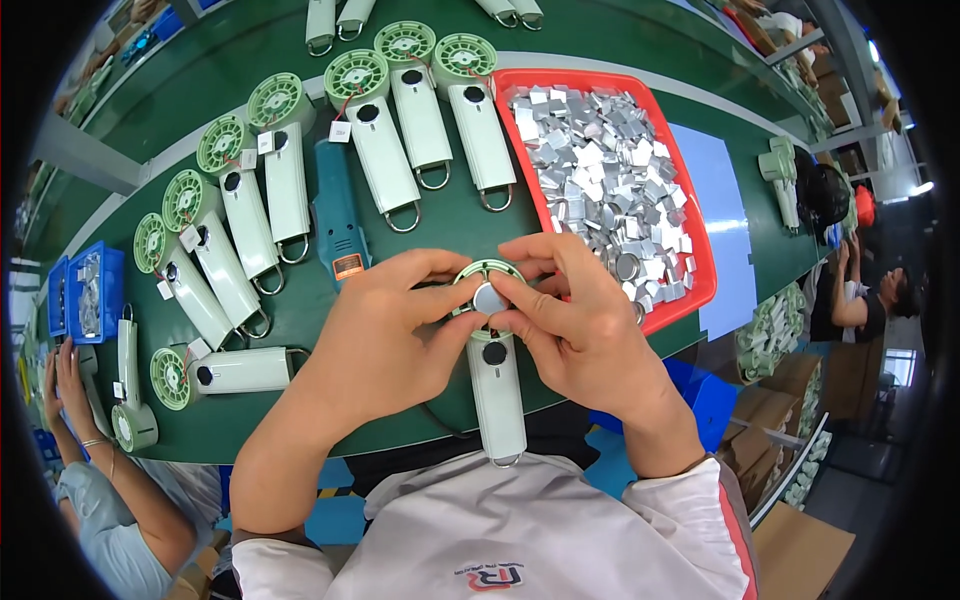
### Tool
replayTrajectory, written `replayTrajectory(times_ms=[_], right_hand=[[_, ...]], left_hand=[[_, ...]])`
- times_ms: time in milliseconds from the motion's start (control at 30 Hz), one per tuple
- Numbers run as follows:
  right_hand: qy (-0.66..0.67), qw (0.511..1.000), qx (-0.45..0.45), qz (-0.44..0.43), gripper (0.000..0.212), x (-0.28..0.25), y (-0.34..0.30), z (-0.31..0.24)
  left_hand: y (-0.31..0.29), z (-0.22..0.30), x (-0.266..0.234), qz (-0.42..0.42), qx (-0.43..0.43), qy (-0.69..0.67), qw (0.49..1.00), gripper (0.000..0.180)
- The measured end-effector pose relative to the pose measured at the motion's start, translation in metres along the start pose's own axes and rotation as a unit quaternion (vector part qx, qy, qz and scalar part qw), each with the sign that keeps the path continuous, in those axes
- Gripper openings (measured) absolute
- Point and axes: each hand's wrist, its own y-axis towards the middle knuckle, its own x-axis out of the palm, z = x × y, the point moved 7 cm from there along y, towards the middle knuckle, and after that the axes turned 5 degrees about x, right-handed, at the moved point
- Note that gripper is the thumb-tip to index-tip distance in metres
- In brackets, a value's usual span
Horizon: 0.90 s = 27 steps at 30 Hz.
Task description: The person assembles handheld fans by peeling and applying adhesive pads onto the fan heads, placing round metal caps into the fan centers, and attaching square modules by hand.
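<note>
A white hand-held fan with a pale green round head [496, 380] lies on the green belt in front of me, handle toward my body. My left hand [385, 325] grips the left side of its head. My right hand [580, 320] holds the right side, thumb and forefinger pressing a small round silver disc [489, 297] at the centre of the head. Both hands touch the fan; its grille is mostly hidden by my fingers.
Several identical fans [380, 150] lie in a fanned row on the belt [440, 225]. A blue electric screwdriver [338, 215] lies among them. A red tray [700, 290] of silver square pieces sits at right. Another person's hands [62, 385] are at left.
</note>
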Motion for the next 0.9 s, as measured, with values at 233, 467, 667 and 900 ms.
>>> replayTrajectory(times_ms=[233, 467, 667, 900], right_hand=[[0.021, 1.000, 0.005, -0.009, 0.031, 0.003, 0.001, 0.000], [0.039, 0.999, 0.025, 0.000, 0.032, 0.001, -0.005, 0.003], [0.071, 0.997, -0.025, 0.006, 0.035, 0.004, -0.003, 0.013], [0.085, 0.995, -0.038, 0.015, 0.026, 0.005, -0.005, 0.024]], left_hand=[[-0.001, 0.001, -0.002, -0.005, -0.005, 0.023, 1.000, 0.037], [0.005, 0.006, 0.003, -0.025, -0.011, -0.001, 1.000, 0.036], [0.006, 0.007, -0.001, -0.026, -0.004, 0.040, 0.999, 0.033], [0.008, 0.006, 0.002, -0.030, -0.028, 0.028, 0.999, 0.034]])
